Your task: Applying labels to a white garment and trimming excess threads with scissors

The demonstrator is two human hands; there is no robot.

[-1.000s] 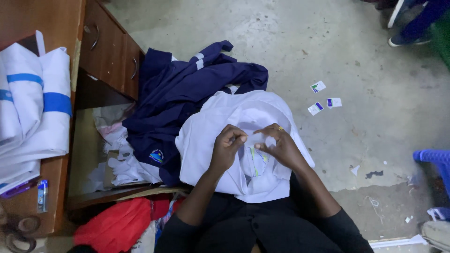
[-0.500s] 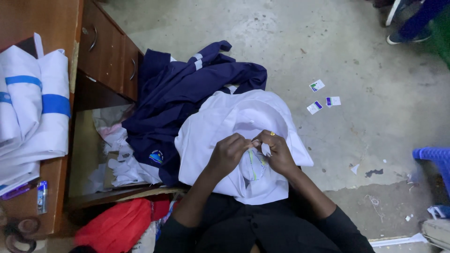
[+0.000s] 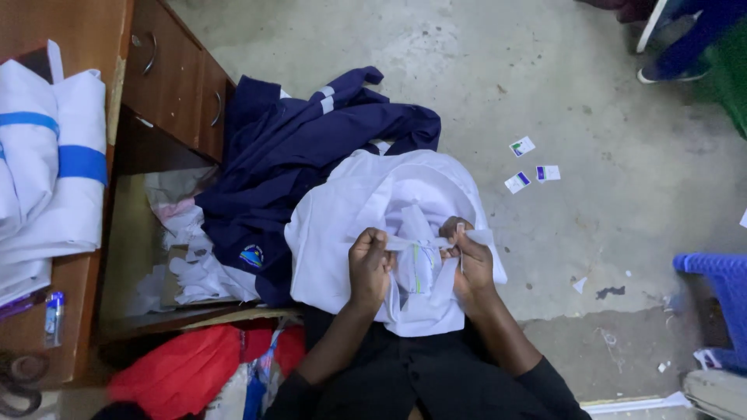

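Note:
A white garment lies bunched on my lap. My left hand pinches a fold of its cloth. My right hand grips the same strip of cloth a little to the right, so the strip is stretched between both hands. A small label with green marks shows on the cloth between my hands. A dark blue garment with pale stripes lies behind and left of the white one, with a round badge on it.
A wooden desk with drawers stands at left, with folded white-and-blue cloth on top. White scraps fill the space under it. Red cloth lies at lower left. Small paper tags lie on the concrete floor; blue plastic seat at right.
My hands have moved slightly apart and pulled a strip of the white cloth taut between them. The right hand shifted to the right.

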